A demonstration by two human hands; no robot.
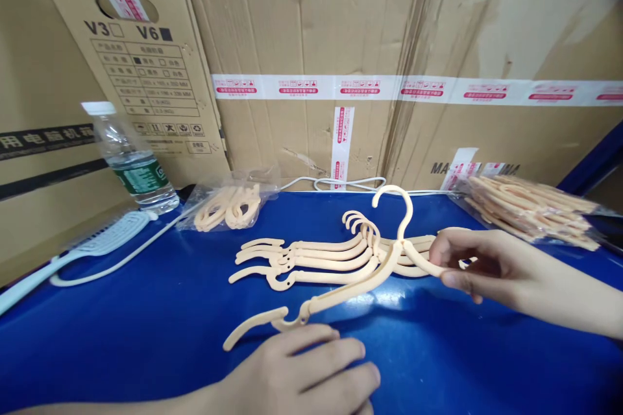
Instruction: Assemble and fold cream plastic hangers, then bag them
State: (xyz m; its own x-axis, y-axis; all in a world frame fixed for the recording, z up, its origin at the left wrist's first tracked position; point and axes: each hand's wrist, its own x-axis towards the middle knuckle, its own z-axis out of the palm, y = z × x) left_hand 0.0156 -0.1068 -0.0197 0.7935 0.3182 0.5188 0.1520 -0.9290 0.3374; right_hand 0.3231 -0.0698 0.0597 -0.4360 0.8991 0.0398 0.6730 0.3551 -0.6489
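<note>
A cream plastic folding hanger [357,290] is tilted above the blue table, its hook upward and its left arm slanting down toward me. My right hand [479,266] is closed around the hanger's right arm, whose end is hidden by the fingers. Just below the hanger's left end, my left hand [311,373] is palm down with its fingers stretched out and slightly apart. It holds nothing; whether it touches the hanger I cannot tell. Behind the held hanger, several similar hangers [331,258] lie side by side, their hooks lined up.
A clear bag of hanger parts [228,204] lies at the back left, and a larger bagged pile [530,207] at the back right. On the left are a water bottle [139,165], a light blue hairbrush [109,237] and a white cable [131,256]. Cardboard boxes [302,26] stand behind.
</note>
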